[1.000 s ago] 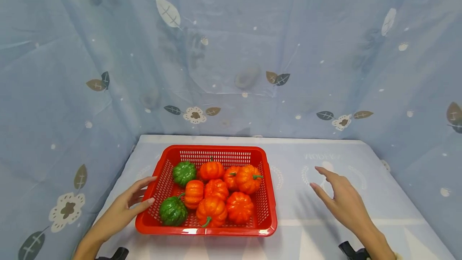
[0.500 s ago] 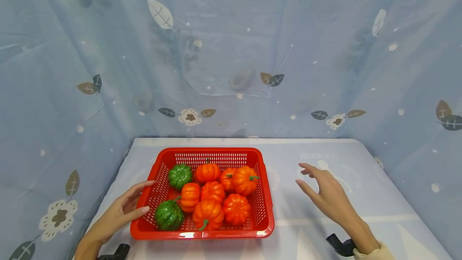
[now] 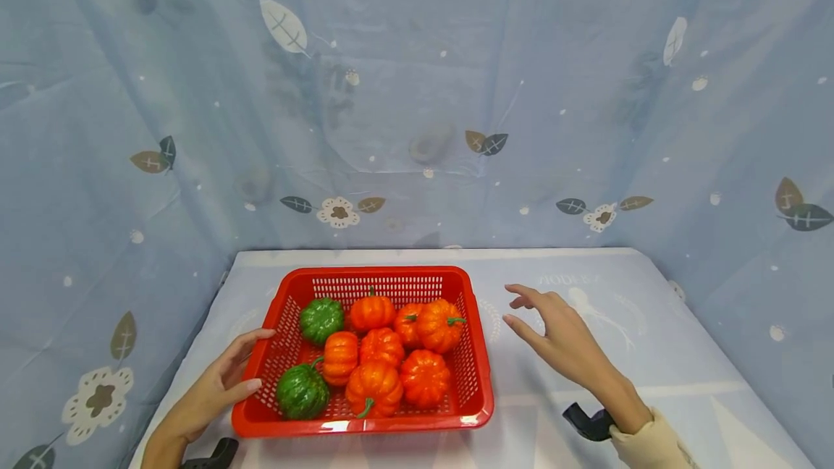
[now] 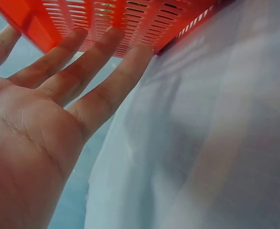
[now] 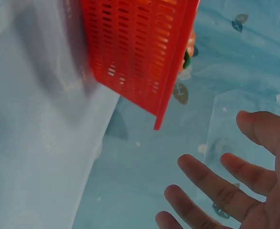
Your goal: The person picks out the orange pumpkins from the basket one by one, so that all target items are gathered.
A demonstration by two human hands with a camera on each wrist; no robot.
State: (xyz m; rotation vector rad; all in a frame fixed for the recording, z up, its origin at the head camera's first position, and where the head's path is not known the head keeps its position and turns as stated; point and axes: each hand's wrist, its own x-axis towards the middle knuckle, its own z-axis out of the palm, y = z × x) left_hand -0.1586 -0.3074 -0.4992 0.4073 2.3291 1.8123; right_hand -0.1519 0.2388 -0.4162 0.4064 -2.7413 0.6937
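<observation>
A red plastic basket (image 3: 361, 424) with slotted walls stands on the table, holding several small orange pumpkins (image 3: 374, 388) and two green ones (image 3: 302, 391). At its left side is my left hand (image 3: 211, 389), thumb and fingertips right at the rim. The left wrist view shows the fingers (image 4: 94, 55) stretched out, their tips against the slotted wall. My right hand (image 3: 563, 335) hovers to the right of the basket, apart from it, with fingers spread and nothing held. In the right wrist view, a gap separates those fingertips from the basket's side wall (image 5: 130, 52).
The white patterned table (image 3: 677, 411) extends to the right of the basket. Blue curtain cloth (image 3: 391, 129) with leaf and flower prints hangs close behind the table and along both sides. A black wrist strap mount (image 3: 586, 422) sits below the right hand.
My right hand has moved left toward the basket. The left hand has stayed at the basket's left rim. The whole view has shifted slightly, and the pumpkins lie as before.
</observation>
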